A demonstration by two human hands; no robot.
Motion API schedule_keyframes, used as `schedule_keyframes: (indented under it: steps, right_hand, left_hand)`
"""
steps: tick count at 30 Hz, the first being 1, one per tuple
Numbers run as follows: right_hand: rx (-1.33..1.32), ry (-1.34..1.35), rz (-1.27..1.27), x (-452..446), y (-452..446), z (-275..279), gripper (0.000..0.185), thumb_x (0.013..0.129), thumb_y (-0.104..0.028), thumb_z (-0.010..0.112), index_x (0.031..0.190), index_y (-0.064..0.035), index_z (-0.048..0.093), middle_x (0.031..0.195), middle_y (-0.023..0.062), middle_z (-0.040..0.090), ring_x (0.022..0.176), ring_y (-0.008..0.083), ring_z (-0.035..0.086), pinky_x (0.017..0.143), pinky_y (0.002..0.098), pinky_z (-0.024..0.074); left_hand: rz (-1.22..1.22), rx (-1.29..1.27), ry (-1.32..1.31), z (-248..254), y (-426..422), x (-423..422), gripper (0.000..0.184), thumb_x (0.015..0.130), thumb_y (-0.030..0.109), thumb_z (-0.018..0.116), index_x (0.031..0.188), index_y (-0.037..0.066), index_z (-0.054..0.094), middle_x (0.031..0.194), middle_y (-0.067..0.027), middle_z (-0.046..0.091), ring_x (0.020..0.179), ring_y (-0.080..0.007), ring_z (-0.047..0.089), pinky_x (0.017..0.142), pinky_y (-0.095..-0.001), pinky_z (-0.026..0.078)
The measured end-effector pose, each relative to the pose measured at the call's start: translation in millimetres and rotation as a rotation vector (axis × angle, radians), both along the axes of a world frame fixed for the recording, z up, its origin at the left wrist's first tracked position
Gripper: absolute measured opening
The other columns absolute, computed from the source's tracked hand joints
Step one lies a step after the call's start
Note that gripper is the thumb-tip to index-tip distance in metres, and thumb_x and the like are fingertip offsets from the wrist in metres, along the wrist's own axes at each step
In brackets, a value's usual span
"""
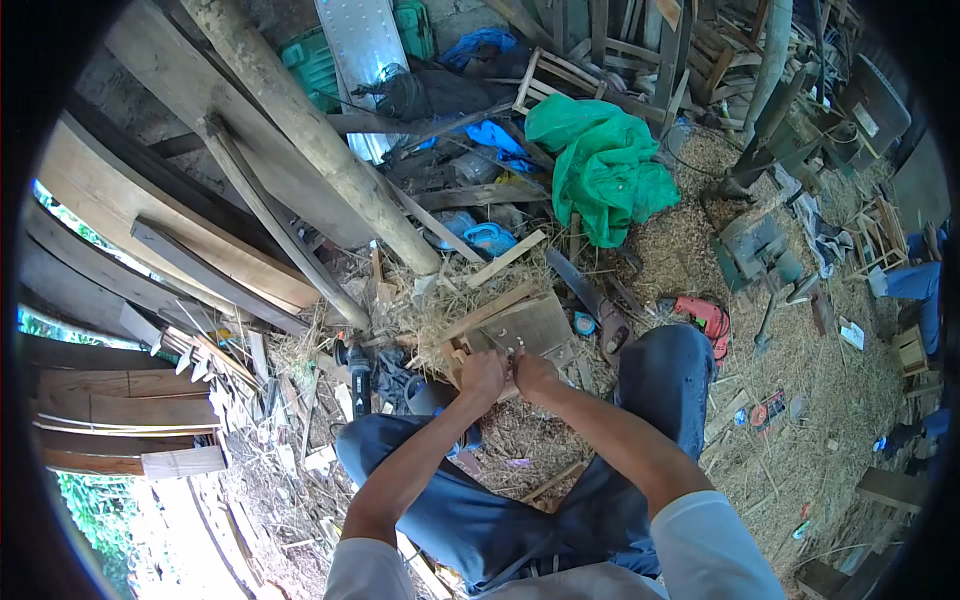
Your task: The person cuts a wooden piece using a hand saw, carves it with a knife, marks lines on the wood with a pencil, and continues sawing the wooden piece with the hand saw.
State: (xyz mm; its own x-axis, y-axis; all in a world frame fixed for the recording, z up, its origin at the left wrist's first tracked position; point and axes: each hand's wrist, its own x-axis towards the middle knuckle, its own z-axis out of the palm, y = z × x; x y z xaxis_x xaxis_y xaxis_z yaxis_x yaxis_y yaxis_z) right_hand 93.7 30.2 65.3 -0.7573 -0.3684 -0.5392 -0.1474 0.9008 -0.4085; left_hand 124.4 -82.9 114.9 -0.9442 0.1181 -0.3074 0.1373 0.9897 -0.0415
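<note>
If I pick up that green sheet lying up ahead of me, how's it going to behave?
The green sheet will probably be floppy, since it lies crumpled in loose folds. It looks thin, so it's likely light for its bulk. Its shiny creases suggest plastic, perhaps a bit slippery.

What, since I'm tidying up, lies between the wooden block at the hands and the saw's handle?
A small round blue object, perhaps a tape measure, lies between the wooden block and the saw's handle, as the head view shows.
</note>
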Motion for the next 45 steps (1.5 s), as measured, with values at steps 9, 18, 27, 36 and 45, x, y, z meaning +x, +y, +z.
schedule_keyframes:
  steps: [9, 18, 27, 36, 45]
  right_hand:
    - [-0.351, 0.048, 0.087, -68.4, 24.0, 56.7, 0.032, 0.095, -0.026, 0.047, 0.107, 0.001, 0.058, 0.093, 0.0245, 0.063, 0.086, 0.0377, 0.063, 0.076, 0.0501, 0.0482]
    - [-0.901, 0.31, -0.137, -70.1, 12.1, 199.9, 0.042, 0.083, -0.036, 0.071, 0.098, -0.0016, 0.054, 0.083, 0.0129, 0.061, 0.073, 0.0242, 0.058, 0.068, 0.0358, 0.0449]
    - [-1.226, 0.163, -0.211, -52.5, 18.8, 226.8, 0.018, 0.084, -0.007, 0.069, 0.099, 0.0018, 0.063, 0.088, 0.0054, 0.066, 0.079, 0.0097, 0.061, 0.072, 0.0261, 0.0488]
    - [-1.149, 0.382, -0.072, -32.9, 33.5, 230.5, 0.026, 0.085, -0.008, 0.069, 0.109, 0.0005, 0.063, 0.097, 0.007, 0.067, 0.087, 0.0111, 0.06, 0.077, 0.0257, 0.0472]
    - [-1.039, 0.245, -0.033, -46.9, 37.7, 206.3, 0.026, 0.082, -0.014, 0.072, 0.103, -0.0002, 0.067, 0.09, 0.0084, 0.069, 0.083, 0.013, 0.062, 0.076, 0.0296, 0.0477]
  left_hand:
    - [0.156, 0.152, -0.05, 21.5, -20.0, -8.9, 0.019, 0.08, 0.017, 0.059, 0.091, 0.005, 0.069, 0.082, -0.0193, 0.067, 0.072, -0.0332, 0.067, 0.062, -0.0449, 0.053]
    - [0.338, 0.624, 0.616, 139.3, -5.4, -5.9, 0.027, 0.095, 0.019, 0.05, 0.115, 0.001, 0.055, 0.1, -0.0227, 0.06, 0.084, -0.0416, 0.062, 0.075, -0.0499, 0.05]
    - [0.34, 1.059, 0.872, 158.8, 7.3, 16.0, 0.04, 0.092, 0.011, 0.058, 0.129, 0.001, 0.046, 0.096, -0.019, 0.055, 0.068, -0.0272, 0.056, 0.063, -0.0365, 0.046]
    - [0.333, 1.178, 0.772, 162.0, 2.2, 27.1, 0.04, 0.088, 0.011, 0.064, 0.125, 0.002, 0.049, 0.094, -0.0167, 0.058, 0.07, -0.0227, 0.058, 0.057, -0.0332, 0.046]
    - [0.265, 1.116, 0.457, 159.3, -15.7, 27.1, 0.033, 0.09, 0.016, 0.059, 0.117, -0.002, 0.056, 0.093, -0.024, 0.062, 0.082, -0.0396, 0.061, 0.072, -0.0425, 0.048]
